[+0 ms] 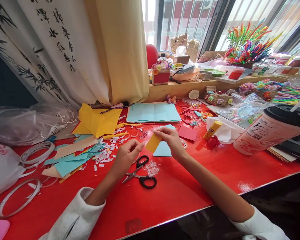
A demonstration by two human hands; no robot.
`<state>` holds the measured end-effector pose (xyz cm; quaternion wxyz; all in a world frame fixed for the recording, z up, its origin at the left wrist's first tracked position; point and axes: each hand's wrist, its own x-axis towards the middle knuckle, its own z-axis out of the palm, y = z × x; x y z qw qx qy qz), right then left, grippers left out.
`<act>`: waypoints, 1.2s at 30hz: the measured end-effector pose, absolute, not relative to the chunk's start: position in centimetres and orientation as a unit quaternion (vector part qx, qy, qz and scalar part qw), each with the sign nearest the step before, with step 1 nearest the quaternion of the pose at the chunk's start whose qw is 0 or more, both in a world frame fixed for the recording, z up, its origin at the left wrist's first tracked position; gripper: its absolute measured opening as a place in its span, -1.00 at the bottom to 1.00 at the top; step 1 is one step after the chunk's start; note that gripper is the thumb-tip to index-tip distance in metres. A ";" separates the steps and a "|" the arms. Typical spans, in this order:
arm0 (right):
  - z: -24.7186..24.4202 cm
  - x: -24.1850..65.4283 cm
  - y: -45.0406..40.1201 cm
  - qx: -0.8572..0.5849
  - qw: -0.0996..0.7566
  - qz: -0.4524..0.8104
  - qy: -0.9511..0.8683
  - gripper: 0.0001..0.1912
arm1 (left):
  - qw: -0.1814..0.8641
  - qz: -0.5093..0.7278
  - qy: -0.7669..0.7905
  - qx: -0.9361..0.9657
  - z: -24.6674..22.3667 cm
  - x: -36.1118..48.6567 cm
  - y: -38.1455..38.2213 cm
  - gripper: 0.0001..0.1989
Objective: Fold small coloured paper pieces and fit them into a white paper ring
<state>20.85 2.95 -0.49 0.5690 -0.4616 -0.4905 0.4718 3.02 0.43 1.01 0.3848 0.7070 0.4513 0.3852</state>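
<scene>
My right hand (170, 136) pinches a small yellow paper piece (153, 143) by its upper edge, over a light blue paper square (163, 149) on the red table. Just left of the yellow piece, my left hand (129, 151) has thumb and forefinger pressed together. Whether anything thin sits between those fingertips is too small to tell. Black-handled scissors (136, 173) lie spread below my hands, beside a little heap of clear scraps (152, 168). A red paper square (187, 133) rests to the right of my right hand.
Light blue sheets (153, 112) and folded yellow paper (100, 120) lie at the back. On the left are paper offcuts (75, 150) and tape rolls (37, 151). A glue stick (212, 130) and a tilted drink cup (267, 131) stand right. The table's front edge (190, 213) runs diagonally.
</scene>
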 end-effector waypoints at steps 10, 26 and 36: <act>0.1 19.5 1.7 -0.427 0.474 0.463 -0.616 -0.78 | 0.321 0.355 0.470 0.742 0.1 3.3 0.6 -0.78; -0.7 22.0 4.0 -0.506 0.562 0.433 -0.491 -0.72 | 0.377 0.379 0.435 0.725 0.2 3.7 -0.5 -0.74; 0.4 19.4 1.8 -0.420 0.466 0.554 -0.546 -0.67 | 0.429 0.406 0.483 0.647 -0.3 4.0 0.1 -0.80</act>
